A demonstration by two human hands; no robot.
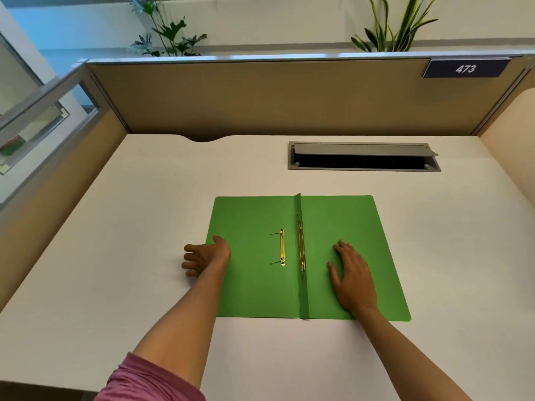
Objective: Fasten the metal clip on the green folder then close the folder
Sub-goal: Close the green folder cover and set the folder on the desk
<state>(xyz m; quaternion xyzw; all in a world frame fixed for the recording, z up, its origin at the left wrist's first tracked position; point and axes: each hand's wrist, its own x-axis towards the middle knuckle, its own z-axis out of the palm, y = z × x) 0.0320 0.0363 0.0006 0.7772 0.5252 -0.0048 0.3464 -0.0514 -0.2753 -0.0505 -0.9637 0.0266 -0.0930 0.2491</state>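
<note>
The green folder [254,285] lies open and flat on the white desk [115,256]. A short brass clip bar [282,247] rests loose on the left cover, two thin prongs sticking out to its left. A longer brass fastener strip [301,247] lies along the raised centre fold. My left hand [207,255] sits at the folder's left edge, thumb on the green cover and fingers curled on the desk. My right hand [351,274] lies flat, palm down, on the right cover, fingers apart.
A grey cable hatch [363,156] with its lid tilted up is set into the desk behind the folder. Tan partition walls [260,96] enclose the desk at the back and on both sides. A sign reading 473 [465,68] hangs at top right.
</note>
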